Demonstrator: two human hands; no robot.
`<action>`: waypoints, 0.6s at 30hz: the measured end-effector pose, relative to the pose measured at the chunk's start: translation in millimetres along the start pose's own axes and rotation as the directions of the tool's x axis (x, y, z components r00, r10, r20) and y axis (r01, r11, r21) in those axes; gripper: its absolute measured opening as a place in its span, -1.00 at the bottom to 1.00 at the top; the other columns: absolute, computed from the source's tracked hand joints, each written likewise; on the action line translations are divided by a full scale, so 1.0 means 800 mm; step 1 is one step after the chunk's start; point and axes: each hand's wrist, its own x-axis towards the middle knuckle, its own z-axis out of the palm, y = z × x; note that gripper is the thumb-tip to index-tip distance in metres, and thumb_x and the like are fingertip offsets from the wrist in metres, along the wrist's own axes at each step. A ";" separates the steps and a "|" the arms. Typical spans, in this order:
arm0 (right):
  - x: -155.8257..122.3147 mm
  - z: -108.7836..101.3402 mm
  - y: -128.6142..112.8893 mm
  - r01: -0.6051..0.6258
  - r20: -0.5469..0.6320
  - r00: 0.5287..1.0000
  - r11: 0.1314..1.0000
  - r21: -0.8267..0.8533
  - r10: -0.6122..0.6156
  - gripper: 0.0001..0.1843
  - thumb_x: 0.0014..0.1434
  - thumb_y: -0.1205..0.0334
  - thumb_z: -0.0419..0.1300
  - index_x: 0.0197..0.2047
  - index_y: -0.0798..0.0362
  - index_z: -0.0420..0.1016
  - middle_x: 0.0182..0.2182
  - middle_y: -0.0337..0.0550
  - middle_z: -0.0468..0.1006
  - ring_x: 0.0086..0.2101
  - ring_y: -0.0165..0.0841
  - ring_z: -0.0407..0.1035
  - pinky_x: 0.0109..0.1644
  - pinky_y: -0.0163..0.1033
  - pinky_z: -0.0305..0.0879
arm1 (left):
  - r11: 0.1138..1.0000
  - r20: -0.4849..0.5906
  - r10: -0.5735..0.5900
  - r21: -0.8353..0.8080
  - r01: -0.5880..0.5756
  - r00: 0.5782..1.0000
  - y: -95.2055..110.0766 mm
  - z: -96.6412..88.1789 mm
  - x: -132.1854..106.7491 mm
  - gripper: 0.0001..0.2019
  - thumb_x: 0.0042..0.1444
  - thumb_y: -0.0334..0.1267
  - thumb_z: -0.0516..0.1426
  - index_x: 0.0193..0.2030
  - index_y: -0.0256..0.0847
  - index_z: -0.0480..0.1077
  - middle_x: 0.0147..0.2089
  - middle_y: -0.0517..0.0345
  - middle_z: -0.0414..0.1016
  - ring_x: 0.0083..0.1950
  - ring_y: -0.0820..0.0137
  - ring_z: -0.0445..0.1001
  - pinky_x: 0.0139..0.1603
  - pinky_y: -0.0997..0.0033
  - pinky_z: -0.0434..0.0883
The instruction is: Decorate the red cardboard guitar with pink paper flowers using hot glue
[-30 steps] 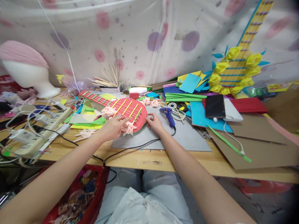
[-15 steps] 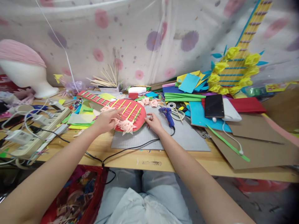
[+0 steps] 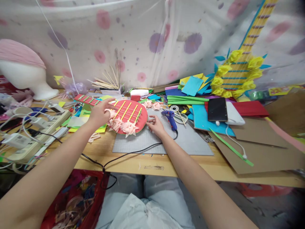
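A red craft guitar (image 3: 143, 117) with yellow strips, thin strings and a green-edged neck lies tilted over the grey cutting mat (image 3: 166, 144). Pale pink paper flowers (image 3: 128, 127) line the near side of its body. My left hand (image 3: 100, 113) is over the joint of neck and body, index finger and thumb stretched apart. At the right rim of the body, my right hand (image 3: 156, 125) has its thumb and curled fingers on the edge. A blue glue gun (image 3: 170, 118) rests on the mat just right of that hand.
A power strip (image 3: 30, 144) with chargers and cables fills the left side. The glue gun's black cord (image 3: 133, 152) crosses the mat's front. A phone (image 3: 217, 109), cardboard (image 3: 259, 152) and a yellow-flowered guitar (image 3: 235, 71) are to the right. More pink flowers (image 3: 152, 104) sit behind.
My left hand has moved left and up from the flowers toward the neck, uncovering more of them. The guitar has shifted slightly left. My right hand stays at its rim.
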 end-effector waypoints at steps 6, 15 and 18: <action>-0.003 -0.001 -0.005 0.007 -0.009 1.000 1.000 -0.002 -0.007 -0.53 -0.15 0.16 0.17 -0.14 0.00 0.15 -0.47 -0.39 0.35 -0.65 -0.55 0.20 -0.65 -0.40 0.14 | 1.000 0.003 0.005 0.018 -0.005 1.000 0.016 0.013 0.006 -0.38 -0.21 -0.49 -0.07 0.09 -0.13 0.28 -0.21 0.25 0.58 -0.48 0.46 0.39 -0.39 0.46 0.29; -0.012 -0.003 -0.014 0.111 -0.118 0.982 0.951 -0.288 -0.150 -0.76 -0.03 0.21 0.10 -0.23 0.04 0.32 -0.61 -0.41 0.23 -0.56 -0.48 0.18 -0.44 -0.35 0.10 | 0.997 0.172 0.065 0.039 -0.073 0.983 0.030 0.046 0.023 -0.40 -0.17 -0.51 -0.04 0.10 -0.13 0.24 -0.16 0.24 0.56 -0.18 0.37 0.46 -0.18 0.41 0.33; -0.018 0.002 -0.023 0.184 -0.058 0.973 0.900 -0.395 -0.224 -0.81 0.02 0.18 0.09 -0.26 0.03 0.37 -0.63 -0.40 0.20 -0.55 -0.47 0.17 -0.42 -0.34 0.06 | 0.998 0.208 0.058 0.028 -0.065 0.976 0.028 0.054 0.024 -0.41 -0.15 -0.51 -0.04 0.10 -0.13 0.23 -0.13 0.22 0.55 -0.10 0.37 0.45 -0.11 0.40 0.33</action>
